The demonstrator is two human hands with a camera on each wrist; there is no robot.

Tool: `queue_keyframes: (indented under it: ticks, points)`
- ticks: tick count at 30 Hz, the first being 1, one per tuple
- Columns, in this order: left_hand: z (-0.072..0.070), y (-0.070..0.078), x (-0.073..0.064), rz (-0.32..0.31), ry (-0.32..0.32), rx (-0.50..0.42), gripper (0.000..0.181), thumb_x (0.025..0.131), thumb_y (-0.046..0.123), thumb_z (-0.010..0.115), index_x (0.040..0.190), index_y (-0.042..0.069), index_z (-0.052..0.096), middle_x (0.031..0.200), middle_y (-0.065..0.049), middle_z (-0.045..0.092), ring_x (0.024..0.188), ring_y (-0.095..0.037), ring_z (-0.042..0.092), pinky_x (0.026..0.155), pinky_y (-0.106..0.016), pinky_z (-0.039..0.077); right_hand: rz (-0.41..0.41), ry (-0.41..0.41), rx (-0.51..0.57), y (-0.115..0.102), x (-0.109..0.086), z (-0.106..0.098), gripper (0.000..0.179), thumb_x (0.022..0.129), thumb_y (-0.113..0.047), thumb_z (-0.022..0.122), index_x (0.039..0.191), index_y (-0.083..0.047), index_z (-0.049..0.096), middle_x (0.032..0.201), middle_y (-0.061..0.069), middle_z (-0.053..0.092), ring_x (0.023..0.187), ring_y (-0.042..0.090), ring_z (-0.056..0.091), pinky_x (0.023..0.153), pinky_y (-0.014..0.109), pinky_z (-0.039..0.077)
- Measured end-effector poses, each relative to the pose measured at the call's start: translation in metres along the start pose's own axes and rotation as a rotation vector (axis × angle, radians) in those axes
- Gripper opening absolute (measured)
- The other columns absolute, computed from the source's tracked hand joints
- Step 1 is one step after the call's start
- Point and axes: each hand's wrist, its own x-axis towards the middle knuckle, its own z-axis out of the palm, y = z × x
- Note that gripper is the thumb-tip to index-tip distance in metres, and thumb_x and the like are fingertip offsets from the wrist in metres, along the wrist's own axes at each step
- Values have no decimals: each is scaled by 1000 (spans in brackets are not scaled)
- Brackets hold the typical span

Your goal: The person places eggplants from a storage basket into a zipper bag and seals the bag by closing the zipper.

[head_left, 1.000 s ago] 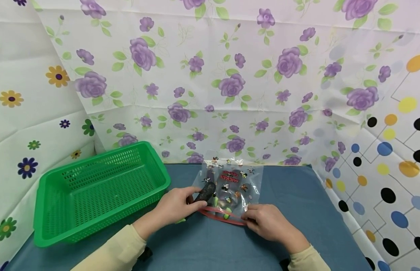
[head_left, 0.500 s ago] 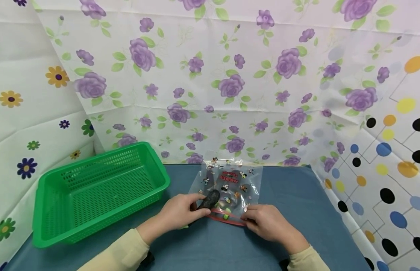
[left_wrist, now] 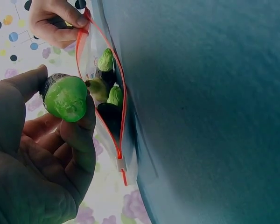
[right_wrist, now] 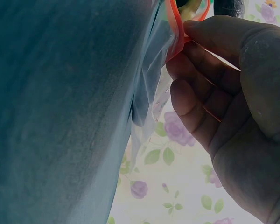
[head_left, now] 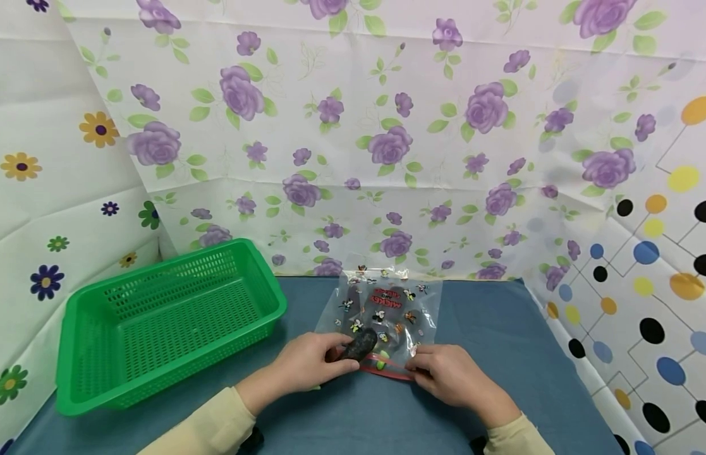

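A dark eggplant (head_left: 362, 344) is gripped between the thumb and fingers of my left hand (head_left: 301, 363). Its green cap (left_wrist: 66, 99) faces the left wrist camera. The eggplant's dark end is at the mouth of a clear printed zip bag (head_left: 406, 297) with a red zip edge (left_wrist: 123, 100). At the bag's right corner, my right hand (head_left: 455, 379) pinches that edge between thumb and finger. The mouth gapes open in the left wrist view. Inside lie dark vegetables with green caps (left_wrist: 105, 59) and a yellowish-green round piece (left_wrist: 98, 89) with a brown stem.
A green perforated plastic basket (head_left: 182, 370) stands on the left of the blue cloth-covered table (head_left: 483, 316). Flower-printed sheeting (head_left: 353, 126) rises behind the table, and a dotted sheet (head_left: 631, 309) hangs on the right.
My left hand has moved rightward and slightly toward me with the eggplant, bringing its dark end over the bag's mouth. My right hand has stayed at the bag's corner.
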Motion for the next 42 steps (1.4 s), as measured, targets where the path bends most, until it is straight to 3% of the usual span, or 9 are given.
queue_keyframes:
  ticks: [9,15,21,27,30,33,37,39,42]
  points:
    - [5,0,0,14,-57,-5,55,102,60,78,143,23,76,90,18,70,69,-2,58,62,-31,47,-6,4,-5,0,0,0,13,98,-13,86,108,-21,86,98,-12,72,77,-2,62,65,29,55]
    - [9,0,1,34,-91,-9,58,102,60,77,146,22,75,84,20,67,67,-2,58,59,-30,45,0,5,-15,0,0,0,13,97,-14,87,108,-21,86,97,-12,72,76,-1,62,64,30,55]
    - [11,0,1,43,-136,-14,57,101,59,79,149,29,73,92,22,71,71,0,61,62,-30,47,2,1,0,0,0,0,13,98,-13,86,109,-21,86,98,-12,72,76,-2,62,64,29,54]
    - [12,1,1,69,-159,-5,59,101,60,78,153,33,70,86,22,68,66,-1,58,58,-28,42,12,-9,6,0,0,0,13,99,-13,85,109,-21,86,98,-13,72,77,-3,62,65,30,55]
    - [12,1,2,88,-170,-1,57,100,61,79,150,34,72,106,19,77,67,0,58,59,-27,41,12,-11,8,0,0,-1,13,99,-14,86,109,-21,86,98,-12,72,77,-2,63,66,30,56]
    - [12,2,2,121,-194,2,53,100,60,80,144,32,76,131,15,76,69,2,59,60,-26,44,9,-8,3,0,0,-1,13,98,-13,85,109,-21,86,99,-12,73,78,-2,63,66,31,56]
    - [13,3,3,141,-245,8,51,101,58,80,143,29,77,102,19,75,68,2,59,60,-25,45,-3,4,-6,0,0,-1,14,98,-13,85,109,-21,86,100,-12,73,79,-1,64,67,31,57]
    - [14,3,3,140,-263,18,52,101,58,79,145,29,76,84,23,66,66,2,58,60,-25,44,-9,9,-7,0,0,-1,14,98,-13,85,109,-21,86,100,-12,73,79,-1,65,66,31,56]
    - [16,3,3,142,-269,28,52,102,58,79,145,29,76,79,23,63,66,1,58,60,-25,44,-11,10,-5,0,0,-1,14,97,-13,86,109,-21,86,99,-12,73,77,-1,63,65,30,56]
